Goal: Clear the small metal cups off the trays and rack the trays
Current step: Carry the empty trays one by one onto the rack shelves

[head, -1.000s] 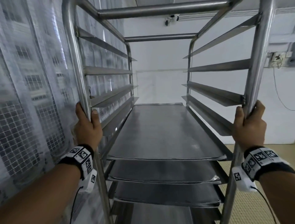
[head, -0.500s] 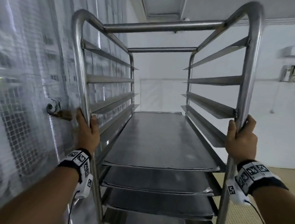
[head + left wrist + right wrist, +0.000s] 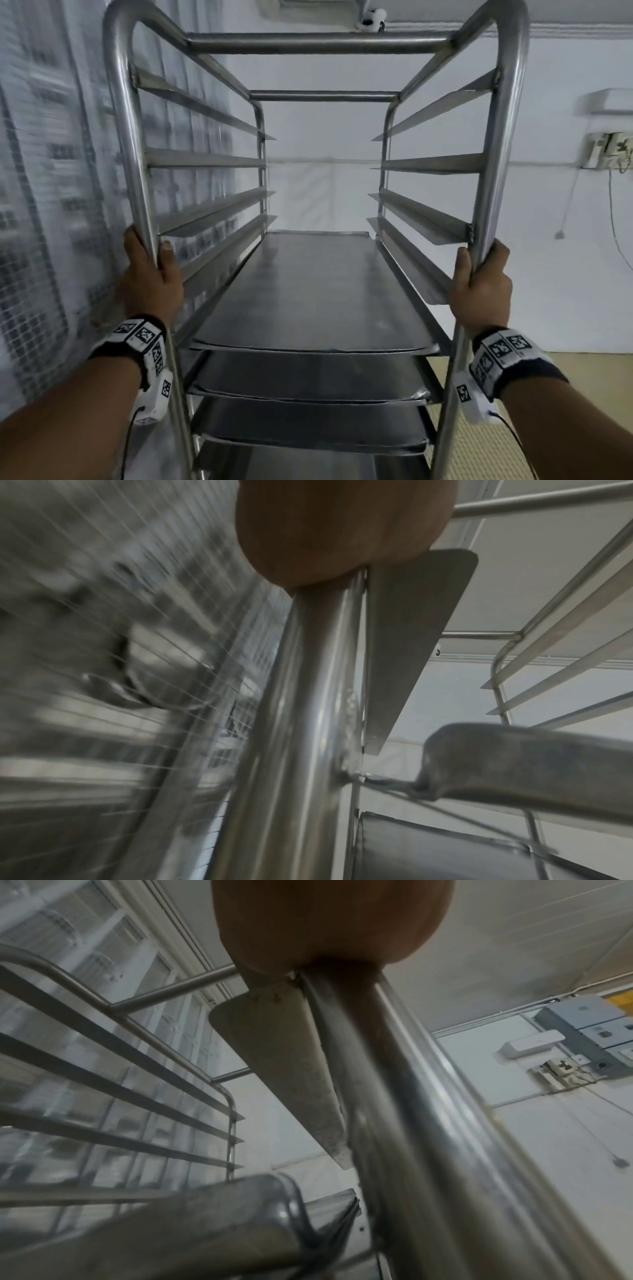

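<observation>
A tall steel tray rack (image 3: 318,42) fills the head view. Several flat metal trays lie on its lower runners, the top tray (image 3: 308,294) bare, with no cups on it. My left hand (image 3: 150,274) grips the rack's left front post (image 3: 128,137). My right hand (image 3: 481,286) grips the right front post (image 3: 496,137). In the left wrist view my palm (image 3: 342,528) wraps the left post (image 3: 291,737). In the right wrist view my palm (image 3: 329,920) wraps the right post (image 3: 411,1123). The upper runners (image 3: 428,164) hold nothing.
A mesh-covered window wall (image 3: 41,205) runs close along the rack's left side. A white wall (image 3: 325,192) lies beyond the rack. Sockets and hanging cables (image 3: 606,154) are on the right wall. Tan matting (image 3: 534,363) covers the floor at the right.
The rack has rolled along the window wall with both hands still on its posts. The rack's top bar has come into view, and the wall fittings at right have shifted.
</observation>
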### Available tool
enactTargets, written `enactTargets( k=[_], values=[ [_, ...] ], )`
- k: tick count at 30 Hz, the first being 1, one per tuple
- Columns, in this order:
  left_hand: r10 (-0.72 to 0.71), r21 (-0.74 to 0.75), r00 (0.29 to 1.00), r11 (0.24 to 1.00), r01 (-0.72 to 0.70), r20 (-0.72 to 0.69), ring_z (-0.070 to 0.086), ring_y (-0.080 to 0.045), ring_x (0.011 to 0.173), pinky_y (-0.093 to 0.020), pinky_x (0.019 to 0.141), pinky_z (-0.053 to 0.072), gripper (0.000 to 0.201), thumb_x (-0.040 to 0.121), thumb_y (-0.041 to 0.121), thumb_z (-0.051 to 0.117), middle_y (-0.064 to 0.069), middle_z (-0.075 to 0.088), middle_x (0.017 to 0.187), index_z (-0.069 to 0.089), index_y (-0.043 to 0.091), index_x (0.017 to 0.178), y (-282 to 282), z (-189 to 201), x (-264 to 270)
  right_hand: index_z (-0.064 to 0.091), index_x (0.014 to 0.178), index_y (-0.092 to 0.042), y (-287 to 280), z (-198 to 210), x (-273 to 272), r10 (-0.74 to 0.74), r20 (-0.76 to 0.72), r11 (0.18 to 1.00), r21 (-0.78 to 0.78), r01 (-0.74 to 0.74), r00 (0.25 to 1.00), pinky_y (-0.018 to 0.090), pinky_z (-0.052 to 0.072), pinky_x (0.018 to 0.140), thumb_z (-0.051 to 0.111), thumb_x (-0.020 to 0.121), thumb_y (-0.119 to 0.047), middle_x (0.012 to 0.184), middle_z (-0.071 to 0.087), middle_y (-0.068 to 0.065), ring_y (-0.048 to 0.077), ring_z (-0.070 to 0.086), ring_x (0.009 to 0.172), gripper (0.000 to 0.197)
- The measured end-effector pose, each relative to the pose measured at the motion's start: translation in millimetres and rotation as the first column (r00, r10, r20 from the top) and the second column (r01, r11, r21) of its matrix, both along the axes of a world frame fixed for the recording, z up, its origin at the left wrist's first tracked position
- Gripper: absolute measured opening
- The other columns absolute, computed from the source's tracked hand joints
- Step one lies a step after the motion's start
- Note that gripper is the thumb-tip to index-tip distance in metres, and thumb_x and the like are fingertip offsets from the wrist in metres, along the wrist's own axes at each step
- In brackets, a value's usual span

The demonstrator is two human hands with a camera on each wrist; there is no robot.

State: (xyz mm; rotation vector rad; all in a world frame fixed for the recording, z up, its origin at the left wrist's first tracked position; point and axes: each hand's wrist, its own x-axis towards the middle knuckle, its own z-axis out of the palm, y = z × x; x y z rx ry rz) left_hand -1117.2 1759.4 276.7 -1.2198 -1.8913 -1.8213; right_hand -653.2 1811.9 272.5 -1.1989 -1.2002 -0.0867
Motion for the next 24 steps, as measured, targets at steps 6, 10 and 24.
enactTargets(
  k=[6,10,24],
  values=[
    [-0.068,-0.024,0.997,0.997,0.069,0.04,0.06,-0.055,0.102,-0.055,0.086,0.049,0.066,0.103,0.048,0.038,-0.036,0.058,0.127,0.013,0.021,0.158,100,2,-21,0.035,0.13,-0.014,88,1,-25,-0.045,-0.013,0.999,-0.004,0.045,0.999,0.039,0.041,0.061,0.04,0.097,-0.046,0.075,0.058,0.013,0.046,0.06,0.069,0.047],
    [-0.116,-0.024,0.992,0.993,0.118,0.054,0.061,-0.055,0.1,-0.056,0.085,0.05,0.065,0.103,0.047,0.039,-0.036,0.061,0.121,0.015,0.022,0.157,165,2,-29,0.034,0.13,-0.015,149,2,-32,-0.076,-0.019,0.997,-0.015,0.076,0.997,0.044,0.047,0.062,0.039,0.095,-0.049,0.082,0.064,0.025,0.048,0.061,0.072,0.049],
    [-0.108,0.011,0.992,0.994,0.108,0.062,0.063,-0.052,0.099,-0.053,0.086,0.051,0.062,0.104,0.043,0.043,-0.032,0.064,0.12,0.018,0.022,0.156,347,-1,-18,0.035,0.132,-0.012,336,-2,-24,-0.077,-0.02,0.997,0.0,0.077,0.997,0.04,0.039,0.063,0.04,0.098,-0.047,0.085,0.064,0.03,0.051,0.06,0.076,0.05]
  ],
)
